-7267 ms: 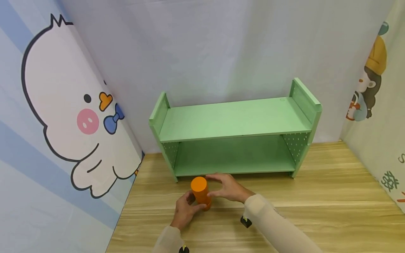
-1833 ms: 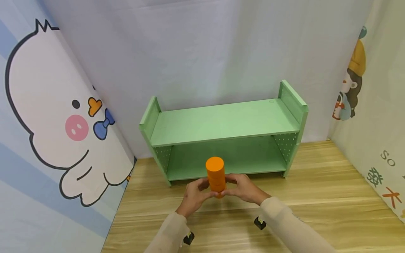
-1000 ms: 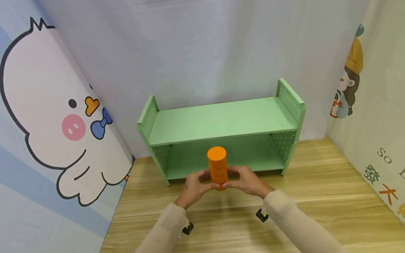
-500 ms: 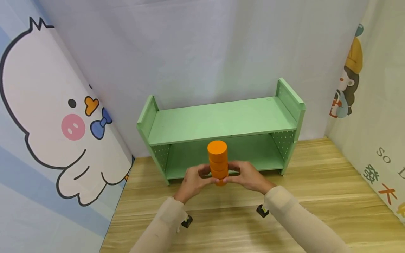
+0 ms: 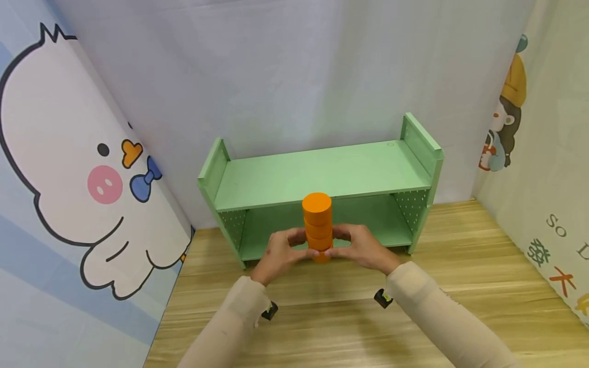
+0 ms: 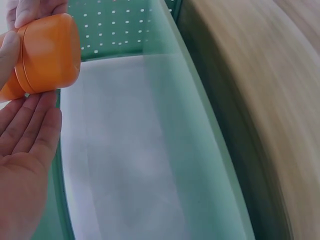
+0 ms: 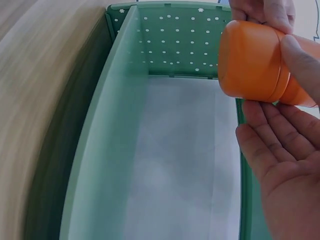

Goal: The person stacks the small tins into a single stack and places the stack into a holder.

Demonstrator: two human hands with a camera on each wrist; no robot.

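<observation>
A tall orange cylinder (image 5: pixel 317 220) with a flat top and grooves around its body stands upright in the air in front of the green shelf (image 5: pixel 322 176). My left hand (image 5: pixel 281 254) grips its lower part from the left, and my right hand (image 5: pixel 361 250) grips it from the right. Both thumbs lie on its near side, their tips close together. In the left wrist view the orange cylinder (image 6: pixel 52 52) shows a smooth end and a seam, with fingers against it. The right wrist view shows the orange cylinder (image 7: pixel 252 60) between thumb and fingers too.
The shelf has two levels and raised side panels with small holes. It stands on a wood-grain table (image 5: pixel 322 327), against a pale cloth backdrop (image 5: pixel 276 76). A printed cartoon bird (image 5: pixel 78 153) is on the left wall; a small black wrist device (image 5: pixel 270 310) hangs under the left sleeve.
Earlier the cylinder stood lower, near the table, with the right hand apart from it. Now both hands grip it and have raised it, its top overlapping the upper shelf's front edge in view.
</observation>
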